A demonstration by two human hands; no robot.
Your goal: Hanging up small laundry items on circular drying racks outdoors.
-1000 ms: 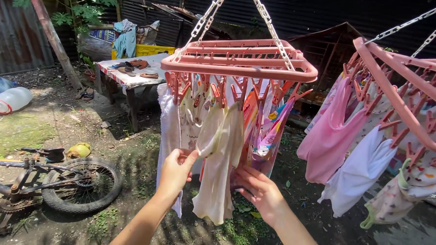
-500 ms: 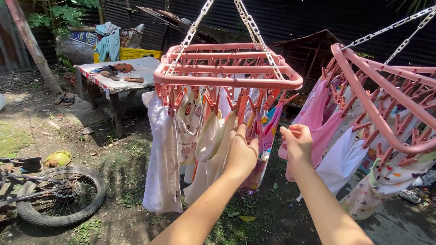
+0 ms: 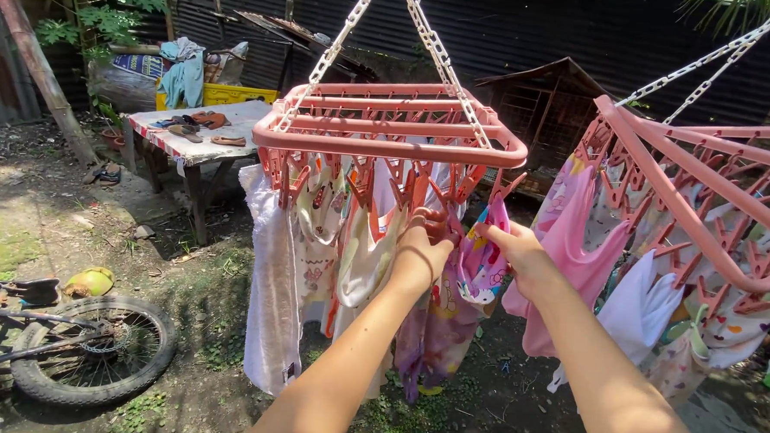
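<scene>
Under the pink rack (image 3: 388, 143), you're at one peg.
Your left hand (image 3: 420, 244) pinches the peg (image 3: 437, 219); your right hand (image 3: 513, 248) grips the purple garment (image 3: 478, 268), hanging clipped there. Next, judge peg tension carefully.

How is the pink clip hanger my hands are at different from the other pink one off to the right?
The pink rectangular plastic clip hanger at the left hand and right hand hangs level and shows whole. The pink clip hanger on the right slants and is cut off by the frame. Both hang from pale chains and carry small clothes on clips.
</scene>
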